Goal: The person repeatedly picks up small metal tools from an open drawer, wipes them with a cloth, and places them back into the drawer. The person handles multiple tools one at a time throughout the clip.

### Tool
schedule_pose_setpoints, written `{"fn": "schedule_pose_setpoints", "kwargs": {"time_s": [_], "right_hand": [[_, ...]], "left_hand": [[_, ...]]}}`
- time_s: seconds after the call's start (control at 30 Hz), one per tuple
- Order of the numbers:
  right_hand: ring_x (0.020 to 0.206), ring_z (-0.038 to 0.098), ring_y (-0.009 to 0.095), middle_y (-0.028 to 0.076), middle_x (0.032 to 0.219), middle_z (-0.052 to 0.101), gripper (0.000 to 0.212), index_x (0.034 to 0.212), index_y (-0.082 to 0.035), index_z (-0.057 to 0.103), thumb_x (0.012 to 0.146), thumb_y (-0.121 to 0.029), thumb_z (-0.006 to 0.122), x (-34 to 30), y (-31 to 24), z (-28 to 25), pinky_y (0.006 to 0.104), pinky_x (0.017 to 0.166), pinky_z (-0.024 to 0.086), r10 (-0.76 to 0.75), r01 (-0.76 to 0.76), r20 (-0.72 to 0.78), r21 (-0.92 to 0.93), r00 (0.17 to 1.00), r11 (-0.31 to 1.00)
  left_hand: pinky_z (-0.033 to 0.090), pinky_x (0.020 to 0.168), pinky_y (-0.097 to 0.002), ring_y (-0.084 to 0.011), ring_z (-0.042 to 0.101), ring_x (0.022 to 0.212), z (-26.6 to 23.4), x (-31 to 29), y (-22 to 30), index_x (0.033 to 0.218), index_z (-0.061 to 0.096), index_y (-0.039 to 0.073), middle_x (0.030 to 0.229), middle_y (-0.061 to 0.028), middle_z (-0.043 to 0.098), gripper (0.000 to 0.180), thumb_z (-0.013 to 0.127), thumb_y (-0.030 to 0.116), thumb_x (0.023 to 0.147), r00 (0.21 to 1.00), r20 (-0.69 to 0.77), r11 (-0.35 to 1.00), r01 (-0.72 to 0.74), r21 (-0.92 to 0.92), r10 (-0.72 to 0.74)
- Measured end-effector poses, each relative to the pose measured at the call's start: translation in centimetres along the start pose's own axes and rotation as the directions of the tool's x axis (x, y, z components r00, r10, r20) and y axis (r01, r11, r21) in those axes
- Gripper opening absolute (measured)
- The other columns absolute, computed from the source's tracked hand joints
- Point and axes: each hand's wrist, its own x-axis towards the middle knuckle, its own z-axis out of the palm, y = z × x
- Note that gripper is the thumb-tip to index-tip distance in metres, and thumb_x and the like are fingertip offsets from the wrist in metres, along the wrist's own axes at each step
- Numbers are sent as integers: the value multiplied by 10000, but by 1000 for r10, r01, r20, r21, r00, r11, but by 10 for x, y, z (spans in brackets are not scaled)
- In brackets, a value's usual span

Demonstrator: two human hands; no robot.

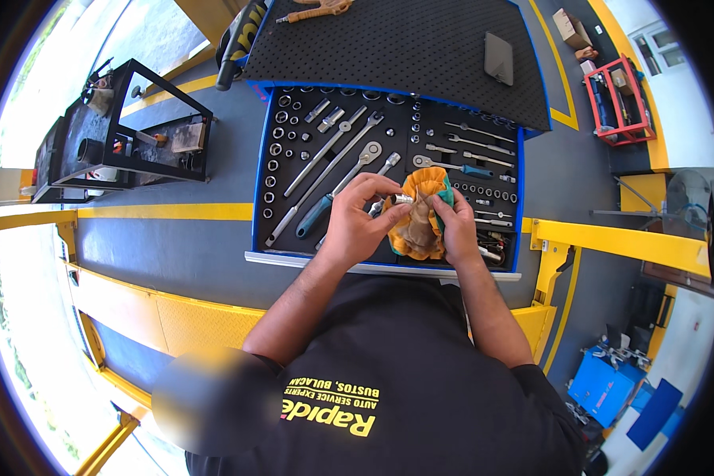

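Legible yellow lettering [332, 418] stands upside down, in several lines, on the black shirt [452, 389].

Matt cloth [418, 236]; glossy, probably metal piece [404, 198]

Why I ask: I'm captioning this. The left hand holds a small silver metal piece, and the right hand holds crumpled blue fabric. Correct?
Blue is wrong: the head view shows the right hand holding crumpled orange-and-green fabric; the rest is right.
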Motion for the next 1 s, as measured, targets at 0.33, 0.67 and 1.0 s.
{"fn": "schedule_pose_setpoints", "kwargs": {"time_s": [0.33, 0.67, 1.0], "right_hand": [[823, 595, 83, 15, 911, 673, 164, 1015, -9, 652, 946, -155, 684, -50, 8, -96, 277, 762, 495, -200, 83, -147, -566, 969, 820], [790, 584, 86, 13, 861, 661, 152, 990, -17, 648, 934, -153, 685, -50, -9, -107, 284, 730, 486, -59, -17, -160, -433, 985, 901], [754, 577, 77, 14, 819, 653, 154, 958, -9, 639, 914, -145, 697, -56, -13, -126, 283, 700, 488, -39, -13, -127, -382, 991, 924]], "left_hand": [[538, 784, -243, -87, 660, 854, 21, 15, -21, 1143, 664, 5, 952, -39, 703, 252, 707, -36, 899, 994, 25, 994, 108, -32, -107], [567, 747, -301, -156, 696, 827, 81, 123, -83, 1132, 688, 2, 951, -95, 713, 236, 699, 41, 900, 967, -112, 973, 230, 14, -227], [501, 836, -447, -321, 641, 915, 120, 187, -109, 951, 723, 76, 927, -97, 676, 194, 782, 126, 773, 932, -271, 832, -53, 552, 239]]}}
